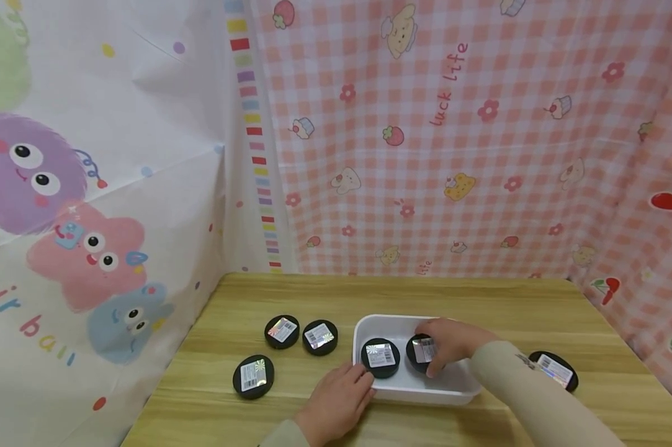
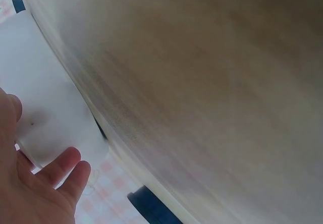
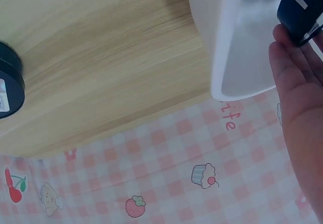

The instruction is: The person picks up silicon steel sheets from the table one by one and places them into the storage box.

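A white plastic tray point(image 1: 425, 394) stands near the front of the wooden table. Two flat black round tubs with silvery labels are in or over it. The left tub point(image 1: 380, 358) sits in the tray's left half. My right hand point(image 1: 447, 341) reaches over the right half and grips the other tub point(image 1: 421, 352) by its sides; the right wrist view shows fingertips at this tub's point(image 3: 298, 12) edge. At the tray's front left corner, my left hand point(image 1: 338, 397) holds the wall. In the left wrist view its thumb and fingers point(image 2: 63, 166) lie along the tray's outside.
Three similar black tubs lie left of the tray: one farthest back point(image 1: 282, 331), one beside it point(image 1: 320, 338) and one nearer the front point(image 1: 254, 377). Another tub point(image 1: 556, 371) lies at the right, partly behind my right sleeve. Printed cloth point(image 1: 425, 205) hangs behind the table.
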The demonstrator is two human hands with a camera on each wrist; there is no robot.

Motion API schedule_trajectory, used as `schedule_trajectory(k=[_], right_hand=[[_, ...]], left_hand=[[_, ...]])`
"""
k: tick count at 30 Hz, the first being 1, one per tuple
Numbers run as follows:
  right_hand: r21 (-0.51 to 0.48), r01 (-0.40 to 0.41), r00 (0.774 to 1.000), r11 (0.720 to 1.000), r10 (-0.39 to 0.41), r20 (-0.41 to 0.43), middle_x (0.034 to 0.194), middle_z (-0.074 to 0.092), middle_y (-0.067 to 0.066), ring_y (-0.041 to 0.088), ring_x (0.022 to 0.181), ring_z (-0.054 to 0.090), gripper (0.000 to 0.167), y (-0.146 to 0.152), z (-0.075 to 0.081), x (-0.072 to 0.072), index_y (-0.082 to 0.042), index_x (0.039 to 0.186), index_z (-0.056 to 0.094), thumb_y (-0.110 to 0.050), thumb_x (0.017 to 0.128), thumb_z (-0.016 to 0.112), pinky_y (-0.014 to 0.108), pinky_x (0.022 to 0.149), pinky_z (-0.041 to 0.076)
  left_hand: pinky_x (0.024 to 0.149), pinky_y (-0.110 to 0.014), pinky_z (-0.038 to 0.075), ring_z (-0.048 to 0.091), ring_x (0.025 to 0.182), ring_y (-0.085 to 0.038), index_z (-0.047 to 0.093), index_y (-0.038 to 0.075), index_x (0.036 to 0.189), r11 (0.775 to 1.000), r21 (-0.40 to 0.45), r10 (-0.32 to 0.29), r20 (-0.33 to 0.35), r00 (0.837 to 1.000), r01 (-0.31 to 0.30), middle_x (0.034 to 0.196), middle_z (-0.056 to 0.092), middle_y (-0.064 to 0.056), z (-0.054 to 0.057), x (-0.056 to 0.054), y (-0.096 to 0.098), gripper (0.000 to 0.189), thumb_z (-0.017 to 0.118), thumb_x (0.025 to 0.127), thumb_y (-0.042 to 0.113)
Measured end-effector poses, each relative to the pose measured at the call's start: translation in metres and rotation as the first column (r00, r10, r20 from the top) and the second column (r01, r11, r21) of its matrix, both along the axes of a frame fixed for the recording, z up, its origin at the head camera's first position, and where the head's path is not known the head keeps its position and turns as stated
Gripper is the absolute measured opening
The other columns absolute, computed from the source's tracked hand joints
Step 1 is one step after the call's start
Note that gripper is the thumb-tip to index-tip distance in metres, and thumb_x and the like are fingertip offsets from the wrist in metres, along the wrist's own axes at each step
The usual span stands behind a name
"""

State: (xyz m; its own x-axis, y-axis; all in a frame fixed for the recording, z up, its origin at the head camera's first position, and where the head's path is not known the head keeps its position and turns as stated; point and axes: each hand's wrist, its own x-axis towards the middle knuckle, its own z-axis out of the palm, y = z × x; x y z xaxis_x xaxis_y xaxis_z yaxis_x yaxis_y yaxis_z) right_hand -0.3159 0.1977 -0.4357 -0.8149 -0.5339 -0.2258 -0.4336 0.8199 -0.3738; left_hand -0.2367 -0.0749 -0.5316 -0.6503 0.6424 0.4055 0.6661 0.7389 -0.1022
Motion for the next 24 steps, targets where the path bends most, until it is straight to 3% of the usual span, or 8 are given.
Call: schedule_trajectory(k=[11,19,24], right_hand=[[0.048,0.028,0.999,0.998,-0.030,0.023,0.101,0.065,0.002,0.021,0.096,0.058,0.063,-0.009,-0.003,-0.002,-0.007,0.112,0.066,-0.015,0.057,0.096,0.045,0.094,0.049],[0.131,-0.021,0.999,0.991,0.027,-0.047,0.096,0.063,-0.001,0.016,0.085,0.056,0.058,-0.012,-0.004,0.000,-0.010,0.102,0.066,-0.016,0.052,0.095,0.038,0.085,0.051],[0.169,-0.012,0.997,0.985,0.024,-0.068,0.093,0.061,-0.003,0.014,0.083,0.054,0.056,-0.013,-0.007,0.000,-0.015,0.098,0.063,-0.017,0.051,0.094,0.036,0.082,0.050]], left_hand=[[0.082,-0.027,0.050,0.055,0.093,-0.012,0.057,0.022,0.102,1.000,0.002,0.000,0.002,1.000,0.000,0.099,0.057,0.007,0.007,0.004,0.001,0.016,0.049,0.106,0.035],[0.083,-0.027,0.050,0.055,0.093,-0.012,0.057,0.022,0.102,1.000,0.008,-0.005,-0.021,1.000,0.005,0.099,0.057,0.007,0.006,0.003,0.000,0.016,0.050,0.105,0.035],[0.082,-0.028,0.050,0.056,0.093,-0.012,0.057,0.022,0.102,1.000,0.003,-0.001,-0.022,1.000,0.001,0.099,0.057,0.007,0.005,0.003,0.001,0.015,0.050,0.105,0.035]])
